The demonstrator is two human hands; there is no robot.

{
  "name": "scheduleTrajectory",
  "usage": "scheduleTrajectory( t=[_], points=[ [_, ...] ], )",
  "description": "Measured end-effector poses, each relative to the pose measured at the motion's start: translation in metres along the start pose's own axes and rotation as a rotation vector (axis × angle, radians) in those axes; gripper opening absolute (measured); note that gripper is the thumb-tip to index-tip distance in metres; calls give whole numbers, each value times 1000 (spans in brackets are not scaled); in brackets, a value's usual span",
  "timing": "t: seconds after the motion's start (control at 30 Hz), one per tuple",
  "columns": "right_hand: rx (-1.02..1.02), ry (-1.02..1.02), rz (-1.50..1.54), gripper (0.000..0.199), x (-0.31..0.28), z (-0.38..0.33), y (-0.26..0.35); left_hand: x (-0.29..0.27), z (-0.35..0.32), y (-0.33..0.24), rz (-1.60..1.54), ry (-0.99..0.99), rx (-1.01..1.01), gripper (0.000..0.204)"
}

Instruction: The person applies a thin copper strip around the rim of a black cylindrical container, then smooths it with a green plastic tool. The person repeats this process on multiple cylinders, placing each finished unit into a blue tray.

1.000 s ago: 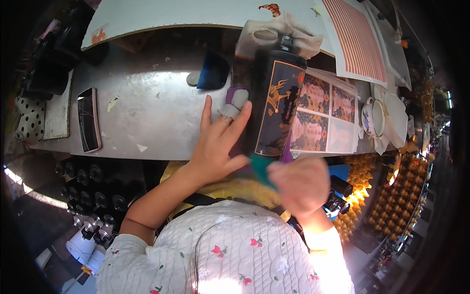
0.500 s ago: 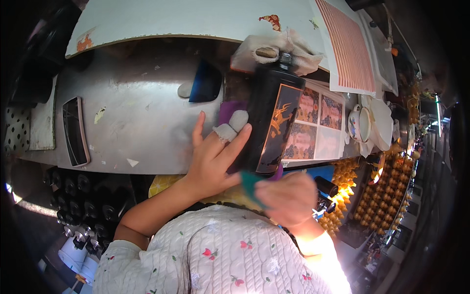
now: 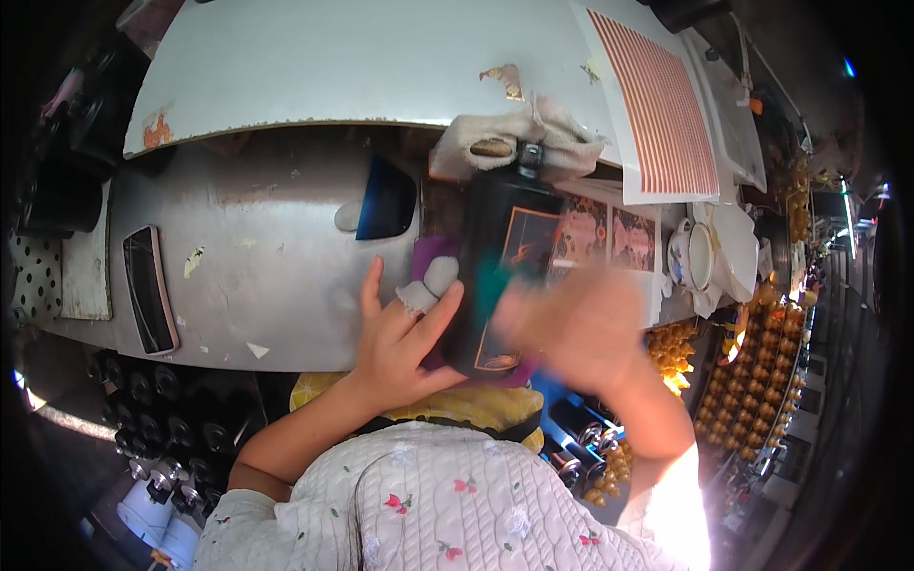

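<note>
A black bottle [image 3: 463, 238] with an orange-outlined dark label lies on a purple pad [image 3: 433, 255], its neck pointing away from me. My left hand [image 3: 395, 338] is palm down along the bottle's left side, fingers spread. Its index finger and thumb rest against the bottle near the base, and pale grey wraps cover parts of two fingers. Over the label, my right hand [image 3: 581, 324] is closed on a teal scraper-like piece [image 3: 489, 285], pressed to the bottle or just above it. Motion blurs that hand, and it hides part of the label.
A white cloth roll [image 3: 495, 133] sits under the bottle's neck. Beyond stands a pale shelf [image 3: 314, 71] with a striped sheet [image 3: 657, 109]. A phone [image 3: 150, 290] and a dark blue piece [image 3: 386, 200] lie on the metal table [image 3: 257, 276]. Label sheets [image 3: 633, 233] and cups [image 3: 700, 255] stand right.
My right hand has moved with the teal piece from the bottle's base up onto the label. My left hand keeps its place against the bottle. The whole view has shifted slightly.
</note>
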State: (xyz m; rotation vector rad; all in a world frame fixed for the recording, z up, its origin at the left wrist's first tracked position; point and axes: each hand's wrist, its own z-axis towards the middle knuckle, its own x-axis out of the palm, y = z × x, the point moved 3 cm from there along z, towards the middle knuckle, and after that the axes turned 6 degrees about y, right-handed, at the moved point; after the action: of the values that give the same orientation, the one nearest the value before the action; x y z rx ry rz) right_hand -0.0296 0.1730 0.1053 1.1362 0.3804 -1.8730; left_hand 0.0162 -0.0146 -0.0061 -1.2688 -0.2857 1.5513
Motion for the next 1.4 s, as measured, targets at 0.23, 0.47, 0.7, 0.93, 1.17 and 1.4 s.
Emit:
scheduleTrajectory(
  t=[0.23, 0.47, 0.7, 0.93, 1.17, 1.4],
  points=[
    [420, 13, 335, 31, -8, 33, -32, 3, -3, -1, -7, 23, -15, 94],
    [114, 290, 349, 20, -8, -4, 17, 6, -6, 7, -65, 110, -21, 92],
    [10, -73, 234, 27, -3, -17, 5, -4, -3, 12, -50, 248, -36, 100],
    [89, -306, 180, 29, -5, -21, -27, -16, 6, 9, -3, 371, -67, 116],
    [1198, -852, 1489, 9, 5, -100, -53, -8, 14, -30, 377, 265, 195, 127],
    [1354, -1234, 1200, 30, 33, -75, -120, -1, 13, -22, 369, 326, -92, 135]
  ],
)
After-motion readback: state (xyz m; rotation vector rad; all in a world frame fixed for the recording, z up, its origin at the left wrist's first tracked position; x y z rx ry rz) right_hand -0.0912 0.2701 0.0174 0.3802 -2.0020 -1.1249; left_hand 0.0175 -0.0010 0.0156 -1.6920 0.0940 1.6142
